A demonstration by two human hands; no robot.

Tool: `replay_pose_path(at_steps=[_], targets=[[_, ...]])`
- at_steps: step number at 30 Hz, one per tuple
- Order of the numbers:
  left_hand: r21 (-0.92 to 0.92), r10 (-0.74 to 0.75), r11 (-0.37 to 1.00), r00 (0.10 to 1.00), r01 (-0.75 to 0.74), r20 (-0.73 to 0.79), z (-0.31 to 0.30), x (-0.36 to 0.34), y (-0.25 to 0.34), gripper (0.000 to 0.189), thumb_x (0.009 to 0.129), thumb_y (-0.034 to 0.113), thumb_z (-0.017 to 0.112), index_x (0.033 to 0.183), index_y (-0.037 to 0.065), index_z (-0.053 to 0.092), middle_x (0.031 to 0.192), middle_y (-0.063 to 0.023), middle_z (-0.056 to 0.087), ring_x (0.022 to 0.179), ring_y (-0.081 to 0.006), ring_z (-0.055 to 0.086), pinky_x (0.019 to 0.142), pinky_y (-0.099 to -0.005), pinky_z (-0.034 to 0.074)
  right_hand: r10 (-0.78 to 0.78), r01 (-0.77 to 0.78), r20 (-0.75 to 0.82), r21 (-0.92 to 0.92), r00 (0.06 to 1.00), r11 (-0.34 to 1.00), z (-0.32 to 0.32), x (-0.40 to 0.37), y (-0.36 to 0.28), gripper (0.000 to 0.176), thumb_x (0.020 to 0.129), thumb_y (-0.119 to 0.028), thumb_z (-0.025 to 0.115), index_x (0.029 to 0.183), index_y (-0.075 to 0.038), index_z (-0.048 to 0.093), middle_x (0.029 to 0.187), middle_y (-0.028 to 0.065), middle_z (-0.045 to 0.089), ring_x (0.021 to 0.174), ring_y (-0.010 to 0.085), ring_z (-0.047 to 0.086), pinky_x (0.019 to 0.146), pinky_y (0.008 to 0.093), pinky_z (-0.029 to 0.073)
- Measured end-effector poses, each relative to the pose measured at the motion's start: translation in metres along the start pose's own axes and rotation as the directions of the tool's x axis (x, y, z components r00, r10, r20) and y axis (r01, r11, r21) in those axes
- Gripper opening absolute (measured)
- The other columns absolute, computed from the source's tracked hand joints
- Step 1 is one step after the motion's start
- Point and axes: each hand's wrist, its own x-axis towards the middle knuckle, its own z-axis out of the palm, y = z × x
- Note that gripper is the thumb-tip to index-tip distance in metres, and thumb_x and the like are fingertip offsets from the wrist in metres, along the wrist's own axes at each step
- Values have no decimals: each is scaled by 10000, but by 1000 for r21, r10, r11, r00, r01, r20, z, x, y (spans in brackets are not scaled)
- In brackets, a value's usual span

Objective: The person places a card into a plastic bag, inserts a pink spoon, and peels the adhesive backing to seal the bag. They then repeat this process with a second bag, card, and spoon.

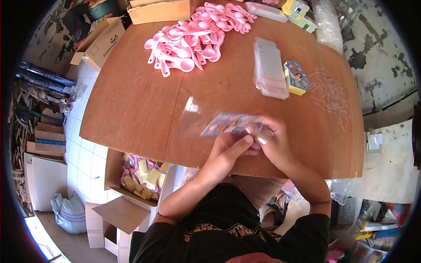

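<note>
In the head view, both hands are pinched shut at the near edge of the worktop [131, 109]. The left hand [228, 151] supports the printed card [226, 124] from below, and the right hand [274, 144] grips its right end together with the clear sleeve [193, 115]. The card looks light and bendy and the sleeve thin and slippery, so both are best held by the edges. The pink spoons [193, 39] and the sleeve stack [269, 68] lie well apart, and nothing blocks the way.

The tabletop [131, 105] is bare along its left edge and across its middle. At the far edge pink spoons [193, 39] and a cardboard box [160, 11] block passage. Clear bags [269, 68] and loose strips [331, 94] crowd the right edge. The left hand [228, 151] and right hand [274, 142], gripping a printed card [226, 123], fill the near edge.
</note>
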Motion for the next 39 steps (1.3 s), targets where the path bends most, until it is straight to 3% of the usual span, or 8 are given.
replay_pose_path(at_steps=[3,7,9,11,13,20,31,39], targets=[[98,346,938,921,-333,-179,16,-5,3,418,919,117,573,1296,36,413,1295,-129,493,1188,-216,501,997,-392,416,67,-53,-76,174,995,983,-1,4,2,126,894,-80,617,962,18,659,837,13,652,769,49,572,650,219,470],[4,247,968,945,-252,-216,13,-4,4,431,917,117,585,1306,49,410,1332,-113,469,1201,-206,487,1031,-397,376,80,-77,-18,113,997,991,-5,0,1,106,879,-79,631,940,6,652,800,-3,626,734,44,563,622,216,459],[156,427,904,847,-398,-316,18,-1,4,455,916,136,598,1319,47,407,1329,-114,482,1198,-197,489,1034,-402,372,112,-113,12,152,994,982,-1,-3,-6,100,875,-78,634,933,2,651,788,-5,621,718,43,557,606,214,448],[22,477,855,770,-518,-424,22,6,10,444,929,121,580,1324,21,403,1193,-119,574,1084,-201,574,941,-342,454,144,-149,39,191,989,970,-3,-4,-12,94,872,-77,637,927,-2,649,776,-6,617,703,42,551,591,213,438],[-196,447,820,816,-537,-367,26,2,18,459,934,115,565,1343,12,386,1210,-159,572,1129,-257,562,944,-385,468,238,-288,245,191,940,938,-9,-4,-16,100,871,-81,638,927,3,645,787,3,618,700,55,562,601,214,450],[-138,416,868,850,-478,-324,15,3,15,463,935,74,528,1360,-6,365,1240,-199,555,1171,-295,544,927,-421,486,263,-307,197,246,944,919,1,-4,-10,164,871,-115,649,959,22,630,798,68,642,688,141,627,623,284,531],[-167,411,870,868,-465,-278,17,3,13,494,932,46,495,1391,16,313,1276,-219,524,1194,-312,525,936,-406,483,209,-251,175,267,962,930,7,-5,-3,178,904,-109,619,992,45,629,820,70,647,674,122,615,614,270,522],[-88,606,738,715,-669,-349,16,0,19,584,903,-1,473,1436,124,270,1290,-187,510,1191,-336,518,985,-461,435,237,-280,190,247,953,928,3,-3,3,198,863,-51,595,1027,55,630,887,116,660,682,161,630,568,289,543]])
